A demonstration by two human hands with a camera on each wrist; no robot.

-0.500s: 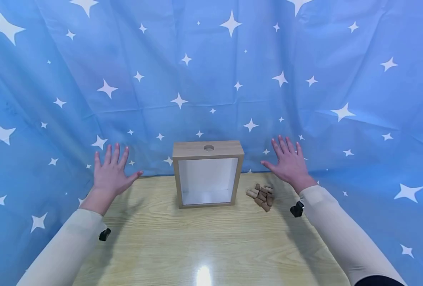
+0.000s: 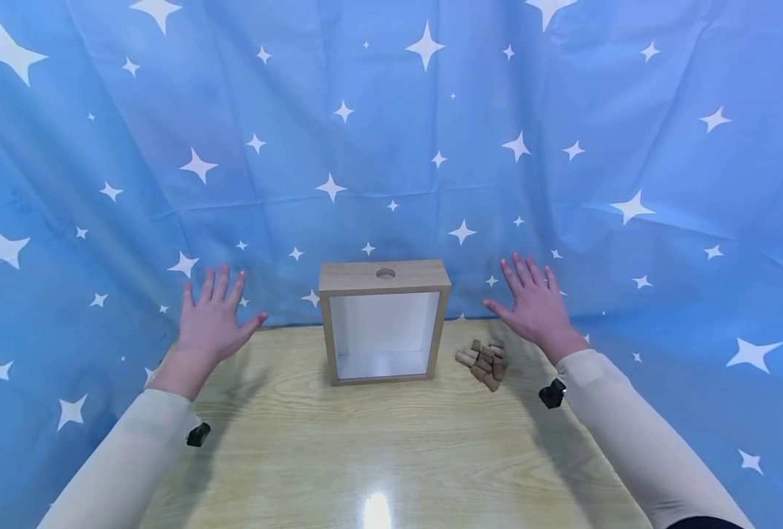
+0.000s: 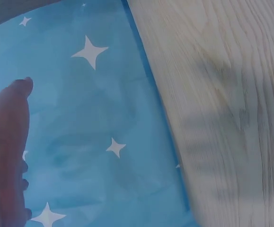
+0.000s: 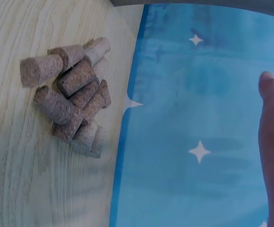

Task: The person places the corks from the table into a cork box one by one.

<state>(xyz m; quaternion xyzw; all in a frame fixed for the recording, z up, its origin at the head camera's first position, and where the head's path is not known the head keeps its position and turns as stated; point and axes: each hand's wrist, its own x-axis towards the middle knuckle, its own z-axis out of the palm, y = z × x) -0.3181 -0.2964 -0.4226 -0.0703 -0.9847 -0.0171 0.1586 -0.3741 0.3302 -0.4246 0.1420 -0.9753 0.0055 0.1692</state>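
Observation:
My left hand (image 2: 211,323) is held up with its fingers straight and spread, left of a wooden box frame (image 2: 326,334). Nothing is in it. On the box's other side my right hand (image 2: 537,308) is raised the same way, fingers spread, holding nothing. The box stands upright, with a round hole (image 2: 386,274) in its top and a see-through front showing a white inside. A small pile of corks (image 2: 482,364) lies between the box and my right hand. In the right wrist view the corks (image 4: 75,78) are brown and heaped over one another.
The light wooden table (image 2: 365,448) ends at a blue curtain (image 2: 391,162) with white stars, which hangs behind and at both sides. Each sleeve carries a small black camera, one by the left wrist (image 2: 198,434) and one by the right wrist (image 2: 552,394).
My left hand has shifted slightly to the right. My right hand has barely moved, and the box and corks stay as they were.

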